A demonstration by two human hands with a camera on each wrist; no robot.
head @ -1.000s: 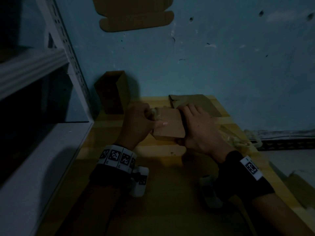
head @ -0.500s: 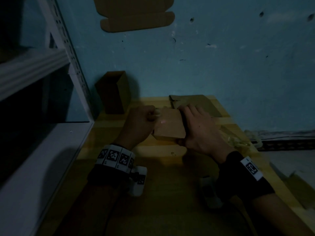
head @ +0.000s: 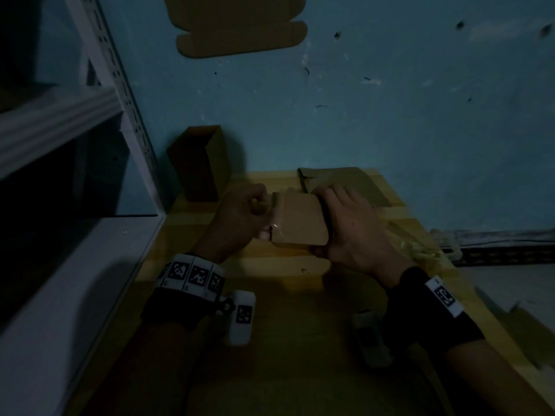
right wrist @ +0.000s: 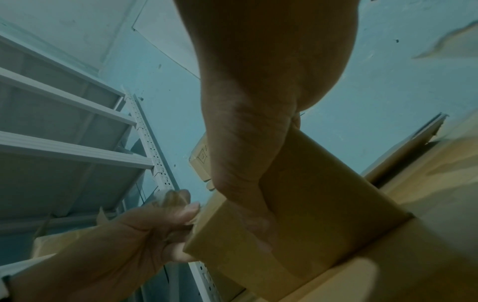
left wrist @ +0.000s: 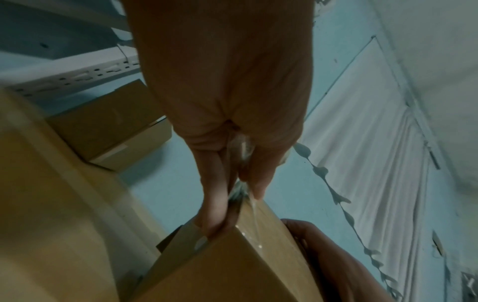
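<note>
A small brown cardboard box (head: 298, 220) is held above the wooden table (head: 270, 340) between both hands. My right hand (head: 351, 229) grips its right end, fingers over the top and thumb underneath. My left hand (head: 240, 220) is at its left end and pinches a crumpled strip of clear tape (left wrist: 241, 163) that runs from the box's edge. In the left wrist view the box (left wrist: 245, 265) shows a glossy taped seam under my left fingers (left wrist: 214, 204). The right wrist view has the box (right wrist: 297, 204) wrapped by my right hand (right wrist: 258, 143).
An upright cardboard box (head: 199, 163) stands at the table's far left against the blue wall. Flat cardboard (head: 345, 181) lies behind the hands. A white metal shelf rack (head: 75, 205) lines the left side. Crumpled clear tape (head: 420, 247) lies at the table's right edge.
The left hand has shifted along the box's left end, its thumb now down at the near corner while it keeps pinching the tape. The right hand and the box stayed put.
</note>
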